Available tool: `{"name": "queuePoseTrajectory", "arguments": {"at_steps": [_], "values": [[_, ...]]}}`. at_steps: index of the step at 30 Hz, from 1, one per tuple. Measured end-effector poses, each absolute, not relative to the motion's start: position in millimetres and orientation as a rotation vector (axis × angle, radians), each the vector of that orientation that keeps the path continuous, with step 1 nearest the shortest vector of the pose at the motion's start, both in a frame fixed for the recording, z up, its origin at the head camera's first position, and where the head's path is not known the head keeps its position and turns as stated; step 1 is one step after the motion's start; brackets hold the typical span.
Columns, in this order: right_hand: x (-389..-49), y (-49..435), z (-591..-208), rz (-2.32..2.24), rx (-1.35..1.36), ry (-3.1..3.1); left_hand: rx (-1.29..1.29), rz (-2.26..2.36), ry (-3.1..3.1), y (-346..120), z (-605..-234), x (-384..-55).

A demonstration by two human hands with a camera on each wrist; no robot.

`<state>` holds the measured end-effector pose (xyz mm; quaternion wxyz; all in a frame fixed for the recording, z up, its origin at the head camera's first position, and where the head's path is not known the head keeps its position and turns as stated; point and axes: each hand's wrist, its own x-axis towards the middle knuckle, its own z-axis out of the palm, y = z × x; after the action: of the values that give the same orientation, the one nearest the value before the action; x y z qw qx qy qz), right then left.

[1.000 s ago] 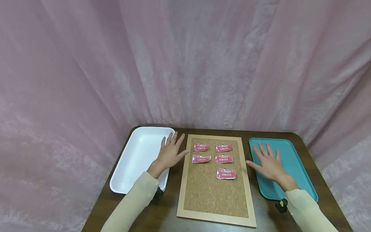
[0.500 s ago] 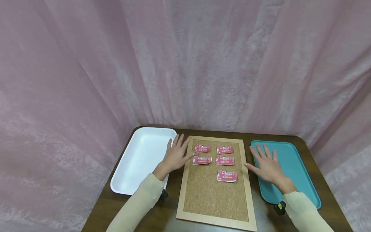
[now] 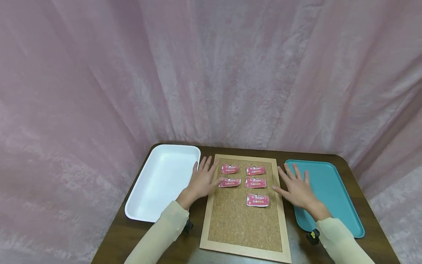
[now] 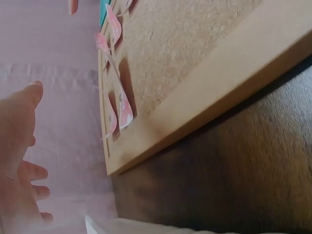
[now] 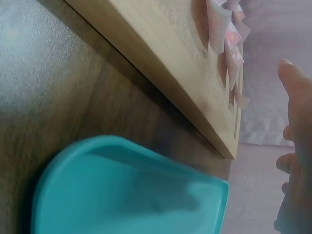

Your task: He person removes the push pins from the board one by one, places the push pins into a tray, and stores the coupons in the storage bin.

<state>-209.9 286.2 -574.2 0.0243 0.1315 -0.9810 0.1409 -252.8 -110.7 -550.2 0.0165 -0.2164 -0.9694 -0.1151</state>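
A cork board (image 3: 244, 229) with a pale wooden frame lies on the table, and several pink printed coupons (image 3: 258, 200) are pinned on its far half. My left hand (image 3: 200, 181), fingers spread, hovers over the board's left frame edge. Its thumb overlaps a left-hand coupon (image 3: 229, 182) in the head view. On the other side my right hand (image 3: 297, 190) is spread too, above the gap between the board and the teal tray (image 3: 336, 194). Both wrist views show the hands raised above the board with nothing in them. The coupons' edges curl up from the cork (image 4: 165, 53).
To the left of the board stands a white tray (image 3: 155, 190) with raised sides. The teal tray's rim (image 5: 102, 141) sits close to the board's right side. A pink curtain (image 3: 211, 73) hangs right behind the dark wooden table (image 3: 194, 234).
My left hand has moved right, from over the white tray's edge to the board's frame. My right hand has shifted left, away from the teal tray. The coupons stay in place.
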Motion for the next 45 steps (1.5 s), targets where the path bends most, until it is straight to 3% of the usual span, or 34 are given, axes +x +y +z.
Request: {"name": "queuePoseTrajectory", "arguments": {"at_steps": [45], "values": [[-202, 253, -592, 0.417, 0.597, -2.935, -0.865, -0.489, -2.916, -47, -570, -240]]}}
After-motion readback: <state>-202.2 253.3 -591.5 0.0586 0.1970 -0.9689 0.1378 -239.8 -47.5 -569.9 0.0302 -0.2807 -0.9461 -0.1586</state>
